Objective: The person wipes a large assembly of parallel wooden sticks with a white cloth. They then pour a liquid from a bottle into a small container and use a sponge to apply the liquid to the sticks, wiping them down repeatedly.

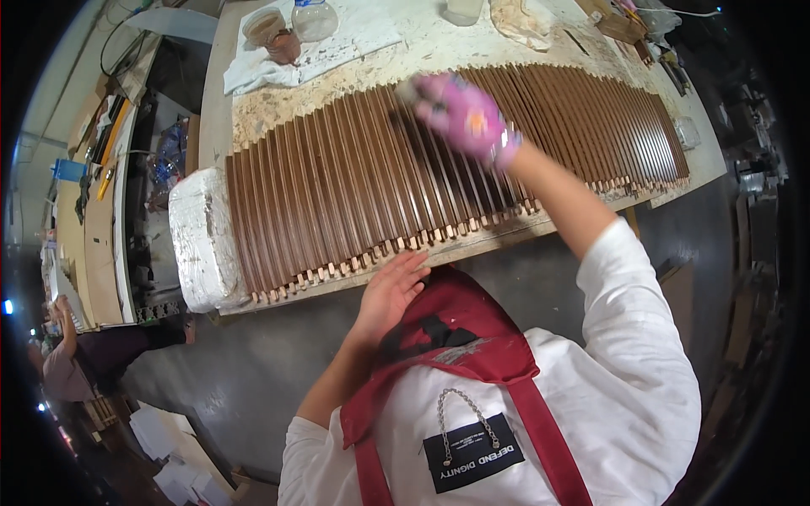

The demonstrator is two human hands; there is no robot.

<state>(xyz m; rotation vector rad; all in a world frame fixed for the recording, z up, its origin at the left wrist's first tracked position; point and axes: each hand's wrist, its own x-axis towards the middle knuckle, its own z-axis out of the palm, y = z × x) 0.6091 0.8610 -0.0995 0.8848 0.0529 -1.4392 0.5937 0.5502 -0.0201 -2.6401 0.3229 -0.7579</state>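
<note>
Pink-gloved right hand (466, 118) blurred over my glossy, ridged brown strips (316, 181), grip unclear; bare left hand (390, 297) open by worktop's (439, 51) near edge.

On the table (261, 118), at its far left, I see a brown-stained white cloth (359, 35) under a clear cup (260, 25), a reddish-brown cup (285, 49) and a clear round jar (315, 22) with blue at its top. Farther right I have a pale cup (463, 10), a crumpled beige paper (521, 24) near it, and a wooden box (621, 29) by the far right corner. To my left, a side bench (103, 253) carries an orange stick (116, 133) and a blue thing (69, 170), perhaps a bottle. Another person (66, 369) is beyond, with white sheets (154, 434) nearer me.
</note>
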